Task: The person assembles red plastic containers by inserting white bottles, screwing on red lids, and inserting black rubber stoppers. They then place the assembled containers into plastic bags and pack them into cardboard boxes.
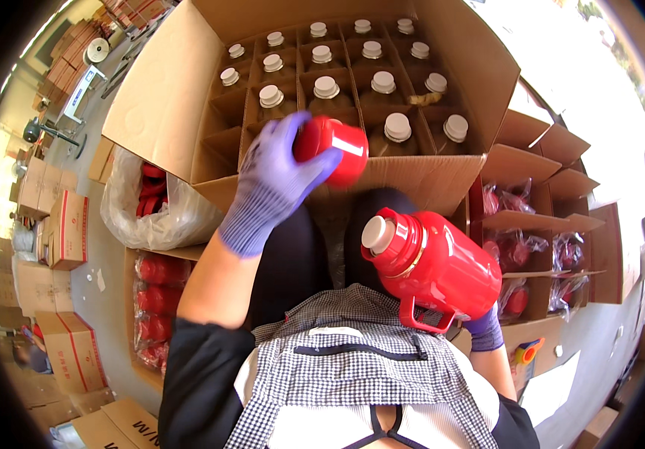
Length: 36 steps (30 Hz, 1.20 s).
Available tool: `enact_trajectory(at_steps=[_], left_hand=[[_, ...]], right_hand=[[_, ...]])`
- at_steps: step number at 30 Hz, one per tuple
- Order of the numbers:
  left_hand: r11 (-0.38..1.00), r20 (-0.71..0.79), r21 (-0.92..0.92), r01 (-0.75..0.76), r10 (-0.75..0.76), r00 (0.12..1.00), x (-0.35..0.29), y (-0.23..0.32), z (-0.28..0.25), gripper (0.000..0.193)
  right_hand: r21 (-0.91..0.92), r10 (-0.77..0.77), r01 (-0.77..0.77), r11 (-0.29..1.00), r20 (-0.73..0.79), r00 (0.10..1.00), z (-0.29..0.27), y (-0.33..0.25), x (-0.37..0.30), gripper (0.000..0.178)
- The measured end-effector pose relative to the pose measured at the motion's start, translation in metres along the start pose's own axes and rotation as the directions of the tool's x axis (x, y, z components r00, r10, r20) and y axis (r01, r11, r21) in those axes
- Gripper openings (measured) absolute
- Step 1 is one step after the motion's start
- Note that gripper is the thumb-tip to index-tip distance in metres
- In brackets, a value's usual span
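My left hand (281,161), in a purple knit glove, is closed around a red cup-shaped lid (348,153) above the front edge of an open carton (412,176). On my right, a glossy red vacuum flask (449,262) lies tilted over my lap, its white stopper (377,233) pointing up and left and its handle facing me. My right hand (484,333), gloved alike, supports the flask from behind; its fingers are mostly hidden. Inside the carton, cardboard dividers separate several bottles with white stoppers (326,87).
Left of the carton, a clear plastic bag (124,213) holds red parts. Below it, a box contains wrapped red pieces (156,295). On the right, a divided carton (539,288) holds bagged red items, with an orange-yellow tape cutter (529,352) nearby. Closed cartons (68,352) stand at far left.
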State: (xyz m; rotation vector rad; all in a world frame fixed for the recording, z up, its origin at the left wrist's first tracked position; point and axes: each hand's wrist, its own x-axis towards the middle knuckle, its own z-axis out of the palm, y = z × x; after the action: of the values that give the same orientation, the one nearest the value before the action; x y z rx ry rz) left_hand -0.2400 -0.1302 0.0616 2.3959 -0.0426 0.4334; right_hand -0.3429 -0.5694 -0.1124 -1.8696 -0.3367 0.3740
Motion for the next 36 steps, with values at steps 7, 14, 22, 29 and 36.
enact_trajectory(at_steps=[7,14,22,29,36], left_hand=[[0.982,0.381,-0.187,-0.006,0.079,0.921,-0.085,0.037,0.012,0.072],[0.799,0.447,-0.586,0.137,0.177,0.877,-0.094,0.022,0.001,0.088],[0.921,0.468,-0.390,-0.009,0.206,0.859,-0.126,0.032,0.011,0.097],[0.882,-0.056,-0.417,-0.221,0.218,0.974,-0.182,0.002,0.030,0.084],[0.974,-0.006,-0.202,-0.098,0.099,0.995,-0.249,-0.046,0.040,0.089]], right_hand=[[0.270,0.029,-0.021,0.963,-0.025,0.999,-0.007,0.002,-0.003,0.054],[-0.180,-0.119,0.119,0.976,0.014,0.993,-0.025,0.018,-0.005,0.049],[-0.387,-0.116,0.099,0.917,-0.020,0.993,-0.037,0.009,-0.008,0.048],[0.178,0.043,-0.029,0.984,-0.077,0.996,-0.057,-0.114,0.057,0.038],[0.028,-0.300,0.309,0.951,-0.179,0.937,0.062,-0.133,0.153,0.049]])
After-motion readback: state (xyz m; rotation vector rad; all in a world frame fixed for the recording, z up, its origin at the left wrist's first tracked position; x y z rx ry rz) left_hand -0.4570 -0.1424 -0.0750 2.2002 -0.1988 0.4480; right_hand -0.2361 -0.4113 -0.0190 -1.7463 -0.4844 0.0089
